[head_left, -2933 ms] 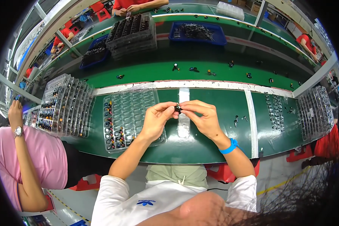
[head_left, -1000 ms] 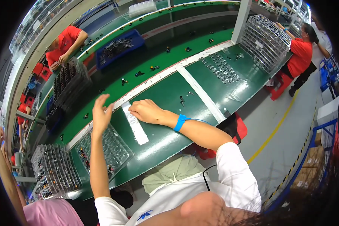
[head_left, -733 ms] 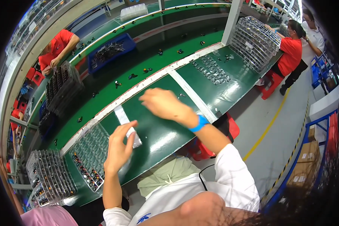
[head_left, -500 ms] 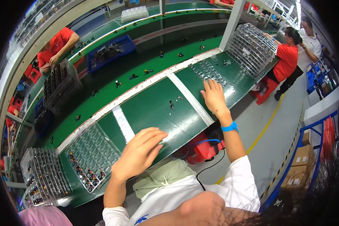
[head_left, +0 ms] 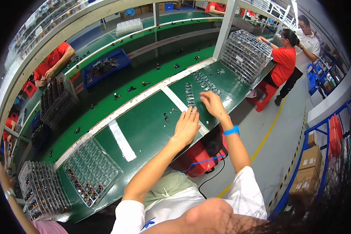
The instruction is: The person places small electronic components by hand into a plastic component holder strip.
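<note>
My left hand (head_left: 187,125) lies over the white strip on the green bench, fingers stretched out and nothing visible in them. Its fingertips are at the near end of a row of small shiny grey parts (head_left: 189,93). Just to the right, my right hand (head_left: 213,104), with a blue wristband, hovers near a larger group of similar parts (head_left: 205,81), thumb apart from the fingers. Whether its fingertips touch a part is hidden. A dark small part (head_left: 166,117) and a tiny piece (head_left: 174,110) lie left of my left hand.
A clear blister tray (head_left: 93,163), partly filled, lies at the left beside stacked trays (head_left: 41,191). More stacked trays (head_left: 245,56) stand far right. Beyond the white ledge (head_left: 117,111), a green belt carries small parts and a blue bin (head_left: 107,68). A co-worker's arm (head_left: 17,212) shows at left.
My left hand has moved right to the shiny parts. One row of them now stands apart, left of the group. My right hand has drawn slightly nearer. A co-worker's arm has appeared at left.
</note>
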A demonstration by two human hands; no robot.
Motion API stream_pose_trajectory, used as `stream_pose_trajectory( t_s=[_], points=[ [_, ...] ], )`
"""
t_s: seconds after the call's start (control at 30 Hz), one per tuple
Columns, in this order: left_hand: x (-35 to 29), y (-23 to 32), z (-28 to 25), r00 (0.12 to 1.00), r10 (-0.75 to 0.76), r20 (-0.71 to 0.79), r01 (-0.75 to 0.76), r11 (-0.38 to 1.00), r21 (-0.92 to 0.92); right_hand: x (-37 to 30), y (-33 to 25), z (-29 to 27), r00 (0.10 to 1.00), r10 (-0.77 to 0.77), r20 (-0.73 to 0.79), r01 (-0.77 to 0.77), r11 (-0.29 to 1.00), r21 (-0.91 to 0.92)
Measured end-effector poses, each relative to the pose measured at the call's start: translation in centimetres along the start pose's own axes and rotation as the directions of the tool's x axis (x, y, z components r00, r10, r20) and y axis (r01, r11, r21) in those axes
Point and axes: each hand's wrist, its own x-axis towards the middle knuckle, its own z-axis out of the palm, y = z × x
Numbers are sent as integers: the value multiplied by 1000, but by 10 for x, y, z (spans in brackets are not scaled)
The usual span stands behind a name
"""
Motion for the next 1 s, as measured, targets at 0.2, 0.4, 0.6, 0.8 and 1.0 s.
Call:
stream_pose_trajectory(
  t_s=[0.2,0.4,0.6,0.8,1.0],
  points=[
    [6,2,19,996,78,37,-79,996,30,95,50,44,988,111,108,-107,994,-35],
    [2,-14,6,997,69,23,-68,997,-47,129,40,58,850,276,448,-264,960,-92],
    [-5,-20,1,992,114,-49,-118,987,-105,119,51,49,888,243,391,-292,954,71],
    [-12,-15,-9,993,98,-68,-107,984,-141,113,56,39,859,226,459,-249,968,-11],
    [-20,-14,-12,990,109,-91,-119,986,-117,115,41,33,819,273,505,-311,950,-9]
  ],
)
